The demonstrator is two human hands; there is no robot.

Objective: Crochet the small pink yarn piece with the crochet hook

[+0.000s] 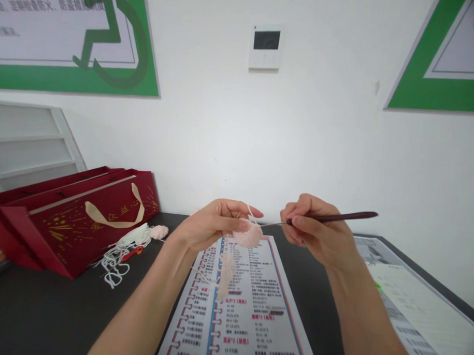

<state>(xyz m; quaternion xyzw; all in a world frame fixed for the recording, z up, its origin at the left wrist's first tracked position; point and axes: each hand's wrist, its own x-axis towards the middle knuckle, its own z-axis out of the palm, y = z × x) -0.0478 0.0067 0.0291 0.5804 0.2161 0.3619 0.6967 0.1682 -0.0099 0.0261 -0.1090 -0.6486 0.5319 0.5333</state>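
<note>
Between the fingers and thumb of my left hand is a small pale pink crochet piece, rounded and knitted tight. A strand of yarn runs up over the left index finger. My right hand is closed round the dark handle of a crochet hook. The hook's thin metal shaft points left, and its tip meets the right edge of the crochet piece. Below the left hand hangs a pale tassel-like bunch of yarn, in front of a printed pattern sheet.
Dark red gift bags stand at the left of the black table. Loose white yarn, a small pink piece and an orange item lie beside them. Papers lie at the right, and a white wall rises behind.
</note>
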